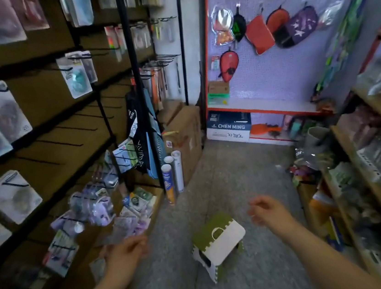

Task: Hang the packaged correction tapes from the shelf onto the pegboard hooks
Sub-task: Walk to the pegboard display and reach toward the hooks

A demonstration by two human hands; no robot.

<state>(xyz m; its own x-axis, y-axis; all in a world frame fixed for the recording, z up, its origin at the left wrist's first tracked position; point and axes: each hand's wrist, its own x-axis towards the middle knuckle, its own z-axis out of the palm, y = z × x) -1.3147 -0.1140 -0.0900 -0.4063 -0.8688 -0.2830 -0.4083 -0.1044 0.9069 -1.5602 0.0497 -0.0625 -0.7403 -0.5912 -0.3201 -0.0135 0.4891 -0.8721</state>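
Evidently reaching, the left hand hovers by the packaged correction tapes heaped on the low shelf, its grip too blurred to tell; the right hand hangs loose, empty, free for bare pegboard hooks above

A grey speckled floor fills the aisle. A green-and-white folding stool stands at 6 o'clock, a white wall at 12, an orange-framed lilac panel at 2, and wooden shelving at 4.
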